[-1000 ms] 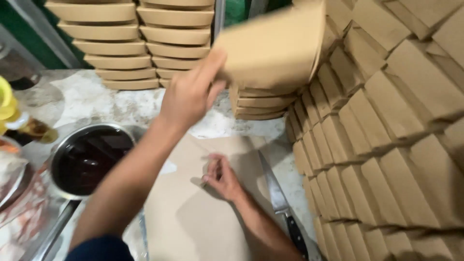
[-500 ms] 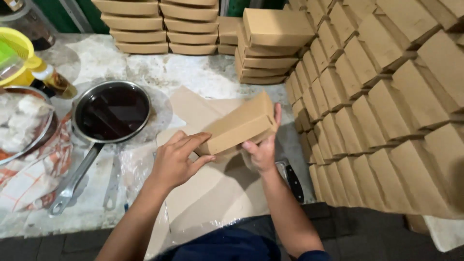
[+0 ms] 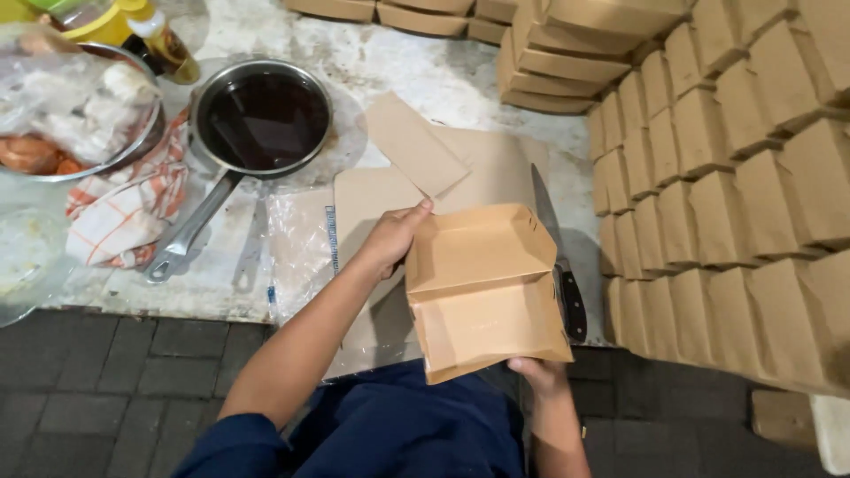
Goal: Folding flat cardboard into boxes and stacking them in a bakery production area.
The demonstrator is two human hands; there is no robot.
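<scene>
1. Over the edge of a speckled stone worktop [image 3: 425,71], a brown folded-paperboard box [image 3: 485,288], its lid partly raised, is held between the two hands, above the person's lap.
2. The box's left edge is gripped by the left hand [image 3: 394,237], fingers closed around the upper corner. The lower right corner is supported from below by the right hand [image 3: 538,372]; its fingers are mostly hidden, so how tightly it is closed cannot be told.
3. The box's long axis is seen running roughly left to right, with the lid's hinge towards the worktop. Both hands are touching it; neither is nearer.
4. Flat brown paperboard blanks [image 3: 416,146] are spread on the worktop just beyond, with a black-handled kitchen knife [image 3: 560,257] beside them.
5. Stacked finished brown boxes [image 3: 735,159] are ranged at right; a steel pan of dark liquid [image 3: 261,119] is seen at left.
</scene>
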